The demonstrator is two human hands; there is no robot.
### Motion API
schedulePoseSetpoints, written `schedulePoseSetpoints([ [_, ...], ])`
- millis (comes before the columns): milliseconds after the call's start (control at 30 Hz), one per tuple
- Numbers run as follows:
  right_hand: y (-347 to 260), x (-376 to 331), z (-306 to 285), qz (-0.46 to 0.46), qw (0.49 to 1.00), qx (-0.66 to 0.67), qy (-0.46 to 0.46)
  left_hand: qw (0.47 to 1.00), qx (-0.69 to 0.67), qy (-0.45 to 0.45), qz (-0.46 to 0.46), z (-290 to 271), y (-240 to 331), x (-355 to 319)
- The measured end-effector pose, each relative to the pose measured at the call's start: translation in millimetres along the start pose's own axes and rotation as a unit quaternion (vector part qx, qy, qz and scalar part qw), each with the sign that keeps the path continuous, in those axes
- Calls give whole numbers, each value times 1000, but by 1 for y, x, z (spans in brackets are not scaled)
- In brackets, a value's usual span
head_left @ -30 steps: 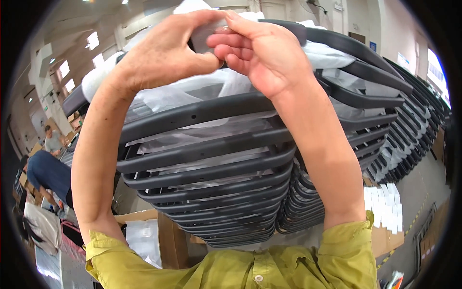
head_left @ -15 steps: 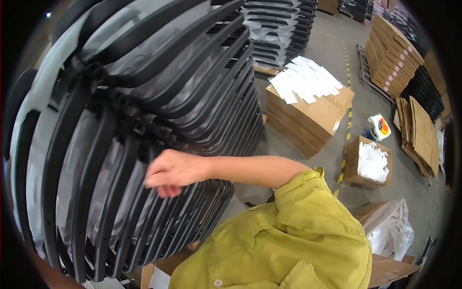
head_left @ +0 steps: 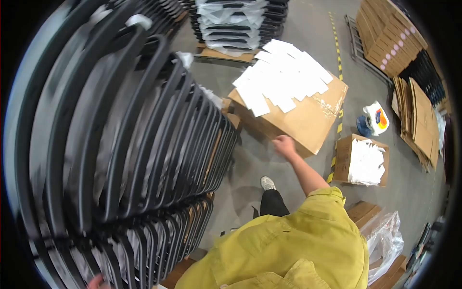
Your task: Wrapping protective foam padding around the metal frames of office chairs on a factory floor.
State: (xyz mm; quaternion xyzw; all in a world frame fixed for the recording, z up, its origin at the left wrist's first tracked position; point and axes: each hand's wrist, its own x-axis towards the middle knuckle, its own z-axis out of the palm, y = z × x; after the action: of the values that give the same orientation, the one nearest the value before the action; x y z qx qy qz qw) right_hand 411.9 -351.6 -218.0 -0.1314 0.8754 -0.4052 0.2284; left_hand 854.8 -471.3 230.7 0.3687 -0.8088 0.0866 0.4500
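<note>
My right hand (head_left: pixel 285 146) hangs at the front edge of a large brown cardboard box (head_left: pixel 308 126), its fingers curled in and nothing visible in them. Whether it touches the box I cannot tell. Many white paper sheets (head_left: pixel 284 77) lie overlapping on top of the box. At the lower left edge, a small part of my left hand (head_left: pixel 97 282) shows beside a tall stack of black curved frames (head_left: pixel 139 159) with grey sheeting between them. Most of that hand is cut off, and its grip is hidden.
Right of the box, a small carton (head_left: pixel 344 159) full of white papers stands by a yellow-black floor line (head_left: pixel 340 120). A white tub (head_left: pixel 377 118) is behind it. Flattened cardboard (head_left: pixel 418 123), stacked cartons (head_left: pixel 392 38) and another frame stack (head_left: pixel 236 24) stand farther off.
My right hand has moved from the black frames rightward to the cardboard box. My view has shifted, and my left hand's fingers now show at the lower left; my foot has come into sight.
</note>
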Motion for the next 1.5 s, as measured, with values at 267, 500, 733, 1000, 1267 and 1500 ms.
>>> schedulePoseSetpoints([
  [267,105,68,-130,169,947,-240,130,672,-334,-597,-284,354,76,-171],
  [500,115,150,-157,169,943,-269,103,490,-376,-694,-369,464,160,-262],
  [733,122,160,-170,180,918,-352,16,496,-327,-740,-315,487,158,-275],
  [1000,121,227,-255,61,924,-378,17,544,-250,-757,-260,525,218,-263],
  [1267,184,404,-350,-152,871,-406,232,527,-246,-608,-540,520,309,-338],
  [1500,188,411,-337,-42,954,-295,30,507,-363,-469,-625,524,350,-307],
])
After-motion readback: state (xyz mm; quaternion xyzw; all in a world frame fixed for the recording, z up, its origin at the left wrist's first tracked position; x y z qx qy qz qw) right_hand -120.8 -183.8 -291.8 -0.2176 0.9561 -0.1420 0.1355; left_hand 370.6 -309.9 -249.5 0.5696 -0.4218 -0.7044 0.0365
